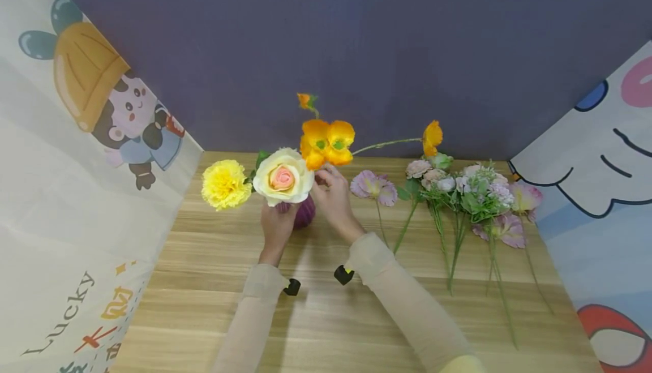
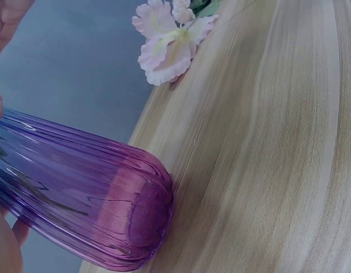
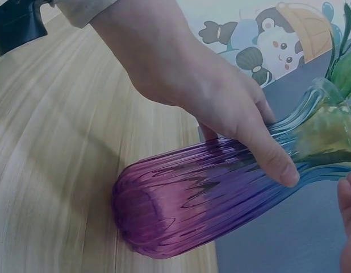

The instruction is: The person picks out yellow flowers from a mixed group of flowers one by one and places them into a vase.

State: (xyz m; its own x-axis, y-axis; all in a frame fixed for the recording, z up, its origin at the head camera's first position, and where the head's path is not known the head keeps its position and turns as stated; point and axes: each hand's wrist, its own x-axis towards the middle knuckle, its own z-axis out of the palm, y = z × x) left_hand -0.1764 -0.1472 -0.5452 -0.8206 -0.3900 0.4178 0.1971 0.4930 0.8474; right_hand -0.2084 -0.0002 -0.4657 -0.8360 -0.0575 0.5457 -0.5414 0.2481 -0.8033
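Observation:
My left hand (image 1: 278, 228) grips a ribbed glass vase (image 3: 181, 199), purple at the base and blue toward its mouth. The vase base meets the wooden table. Above it are a cream rose (image 1: 283, 177) with a pink centre and a yellow carnation (image 1: 226, 184) on the left. My right hand (image 1: 333, 197) is by the vase mouth, its fingers curled just beneath the orange poppies (image 1: 327, 144), pinching at their stem; the contact itself is mostly hidden. In the right wrist view, green leaves (image 3: 343, 74) rise from the mouth.
On the right of the table (image 1: 204, 288) lie several loose stems: a purple flower (image 1: 374, 187), pale pink roses (image 1: 419, 169), a white and lilac bunch (image 1: 481, 192) and a pink flower (image 1: 526, 197). A dark wall (image 1: 356, 39) stands behind, with printed panels at both sides.

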